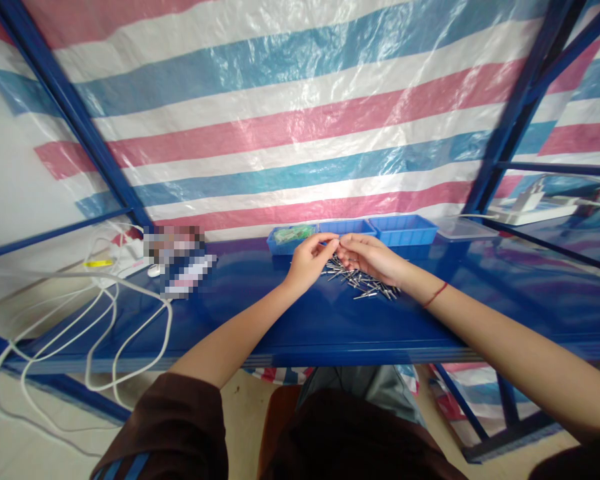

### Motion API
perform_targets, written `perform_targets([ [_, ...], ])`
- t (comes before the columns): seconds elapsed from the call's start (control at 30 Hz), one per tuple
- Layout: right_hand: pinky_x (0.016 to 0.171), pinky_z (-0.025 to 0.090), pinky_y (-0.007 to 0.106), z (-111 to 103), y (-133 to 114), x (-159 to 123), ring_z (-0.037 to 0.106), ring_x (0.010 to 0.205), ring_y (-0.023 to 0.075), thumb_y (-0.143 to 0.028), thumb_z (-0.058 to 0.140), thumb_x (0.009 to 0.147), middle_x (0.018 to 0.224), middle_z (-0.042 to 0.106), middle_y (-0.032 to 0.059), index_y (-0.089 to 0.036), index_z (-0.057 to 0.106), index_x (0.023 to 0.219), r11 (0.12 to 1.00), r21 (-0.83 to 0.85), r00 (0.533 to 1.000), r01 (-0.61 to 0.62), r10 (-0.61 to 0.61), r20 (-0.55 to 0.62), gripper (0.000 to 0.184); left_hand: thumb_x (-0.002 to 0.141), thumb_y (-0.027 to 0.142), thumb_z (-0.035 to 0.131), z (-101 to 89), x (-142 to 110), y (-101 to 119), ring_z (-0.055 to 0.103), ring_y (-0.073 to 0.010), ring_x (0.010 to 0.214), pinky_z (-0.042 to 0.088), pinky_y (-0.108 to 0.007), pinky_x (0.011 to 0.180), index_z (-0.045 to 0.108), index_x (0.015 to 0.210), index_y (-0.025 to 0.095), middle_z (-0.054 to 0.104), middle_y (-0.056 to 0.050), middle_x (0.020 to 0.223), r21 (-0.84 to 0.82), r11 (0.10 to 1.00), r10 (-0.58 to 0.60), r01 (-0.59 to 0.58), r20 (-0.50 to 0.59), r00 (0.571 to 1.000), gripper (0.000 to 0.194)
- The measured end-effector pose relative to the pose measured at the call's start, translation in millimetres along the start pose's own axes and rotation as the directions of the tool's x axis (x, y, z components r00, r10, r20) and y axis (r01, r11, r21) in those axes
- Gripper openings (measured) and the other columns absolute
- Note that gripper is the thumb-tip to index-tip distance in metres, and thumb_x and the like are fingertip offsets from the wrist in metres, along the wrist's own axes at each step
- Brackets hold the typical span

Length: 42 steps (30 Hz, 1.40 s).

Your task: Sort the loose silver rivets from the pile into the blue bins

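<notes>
My left hand [311, 257] and my right hand [367, 255] meet fingertip to fingertip above the blue table. Both are closed in a pinch; whatever sits between the fingers is too small or hidden to make out. Below and partly behind the right hand lies a loose pile of thin silvery metal pins [373, 287], which look like rivets. Just beyond the hands stand blue plastic bins: the left bin [275, 247] contains small clear-green items, the middle bin [347, 229] is partly covered by my hands, and the right bin [405, 232] shows its ribbed inside.
A flat clear plastic lid [465, 229] lies right of the bins. White cables [115, 320] loop over the table's left end, near a blurred-out patch [180, 260]. A white power strip [530, 208] rests at the far right. Blue posts [510, 127] and striped sheeting [300, 120] enclose the back.
</notes>
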State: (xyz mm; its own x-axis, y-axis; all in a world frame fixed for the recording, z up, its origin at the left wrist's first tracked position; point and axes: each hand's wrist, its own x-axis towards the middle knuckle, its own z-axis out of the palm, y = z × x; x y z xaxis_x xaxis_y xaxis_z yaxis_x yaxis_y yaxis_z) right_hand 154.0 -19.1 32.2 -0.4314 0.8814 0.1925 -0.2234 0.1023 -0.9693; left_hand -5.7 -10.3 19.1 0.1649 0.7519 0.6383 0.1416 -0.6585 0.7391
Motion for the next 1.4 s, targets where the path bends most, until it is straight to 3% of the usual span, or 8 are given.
perform_targets([
  [0.23, 0.051, 0.037, 0.021, 0, 0, 0, 0.048, 0.057, 0.0070, -0.039, 0.065, 0.075, 0.068, 0.056, -0.0009, -0.017, 0.055, 0.072, 0.999, -0.050, 1.000, 0.020, -0.021, -0.023, 0.025, 0.080, 0.029, 0.059, -0.6, 0, -2, 0.053, -0.0081, 0.059, 0.042, -0.020, 0.057, 0.065, 0.092, 0.015, 0.066, -0.002, 0.077, 0.044, 0.999, -0.026, 0.026, -0.009, 1.000, 0.019],
  [0.4, 0.051, 0.036, 0.023, -1, 1, 2, 0.047, 0.055, 0.0081, -0.042, 0.063, 0.075, 0.066, 0.054, -0.0016, -0.018, 0.054, 0.077, 0.950, -0.282, 0.985, 0.133, -0.159, -0.070, 0.026, 0.081, 0.030, 0.058, 0.1, 1, -7, 0.055, -0.0089, 0.062, 0.043, -0.020, 0.060, 0.063, 0.092, 0.015, 0.065, -0.002, 0.081, 0.057, 0.998, -0.035, 0.036, -0.022, 0.999, 0.019],
  [0.63, 0.057, 0.039, 0.025, -4, 1, 2, 0.051, 0.062, 0.0122, -0.040, 0.055, 0.081, 0.071, 0.058, 0.0017, -0.016, 0.056, 0.083, 0.610, -0.726, 0.880, 0.317, -0.474, -0.015, 0.024, 0.082, 0.027, 0.056, -1.0, 3, -10, 0.057, -0.0082, 0.065, 0.044, -0.021, 0.064, 0.060, 0.091, 0.015, 0.063, -0.002, 0.087, 0.007, 0.989, -0.146, 0.146, 0.083, 0.986, 0.016],
  [0.83, 0.057, 0.037, 0.024, -1, -7, -7, 0.048, 0.057, 0.0106, -0.034, 0.050, 0.084, 0.064, 0.055, -0.0003, -0.017, 0.054, 0.075, 0.356, -0.860, 0.839, 0.365, -0.526, 0.138, 0.020, 0.084, 0.035, 0.053, 0.1, 2, -20, 0.056, -0.0107, 0.068, 0.042, -0.023, 0.065, 0.061, 0.092, 0.013, 0.060, -0.001, 0.073, 0.001, 0.972, -0.224, 0.236, 0.316, 0.922, 0.025],
  [1.07, 0.049, 0.029, 0.023, -3, -15, -11, 0.038, 0.047, 0.0084, -0.033, 0.050, 0.082, 0.047, 0.044, -0.0039, -0.019, 0.041, 0.054, 0.340, -0.897, 0.906, 0.282, -0.403, 0.132, 0.032, 0.087, 0.038, 0.049, 7.3, -3, -17, 0.055, -0.0105, 0.071, 0.043, -0.024, 0.068, 0.061, 0.098, 0.012, 0.061, -0.003, 0.081, -0.036, 0.967, -0.203, 0.251, 0.483, 0.852, 0.031],
  [1.13, 0.050, 0.030, 0.024, -10, -22, -10, 0.039, 0.048, 0.0090, -0.036, 0.048, 0.083, 0.049, 0.045, -0.0033, -0.019, 0.043, 0.055, 0.351, -0.904, 0.880, 0.243, -0.472, 0.053, 0.033, 0.089, 0.039, 0.045, 6.0, -2, -13, 0.056, -0.0100, 0.072, 0.044, -0.024, 0.070, 0.059, 0.106, 0.014, 0.061, -0.004, 0.087, -0.025, 0.967, -0.219, 0.254, 0.426, 0.878, 0.033],
  [1.3, 0.056, 0.035, 0.027, -45, -38, 10, 0.049, 0.056, 0.0145, -0.040, 0.047, 0.083, 0.060, 0.056, 0.0030, -0.018, 0.053, 0.066, 0.358, -0.934, 0.707, -0.009, -0.658, -0.259, 0.029, 0.089, 0.036, 0.043, -3.1, 3, -12, 0.057, -0.0093, 0.072, 0.045, -0.023, 0.070, 0.055, 0.115, 0.018, 0.061, -0.004, 0.089, 0.021, 0.963, -0.262, 0.268, 0.294, 0.919, 0.034],
  [1.4, 0.061, 0.038, 0.029, -67, -34, 31, 0.056, 0.066, 0.0195, -0.038, 0.047, 0.083, 0.074, 0.065, 0.0099, -0.015, 0.060, 0.076, 0.277, -0.954, 0.771, -0.111, -0.582, -0.259, 0.027, 0.089, 0.034, 0.044, -5.3, 4, -16, 0.058, -0.0093, 0.071, 0.045, -0.023, 0.069, 0.057, 0.111, 0.017, 0.062, -0.003, 0.087, 0.066, 0.963, -0.270, 0.262, 0.284, 0.920, 0.031],
])
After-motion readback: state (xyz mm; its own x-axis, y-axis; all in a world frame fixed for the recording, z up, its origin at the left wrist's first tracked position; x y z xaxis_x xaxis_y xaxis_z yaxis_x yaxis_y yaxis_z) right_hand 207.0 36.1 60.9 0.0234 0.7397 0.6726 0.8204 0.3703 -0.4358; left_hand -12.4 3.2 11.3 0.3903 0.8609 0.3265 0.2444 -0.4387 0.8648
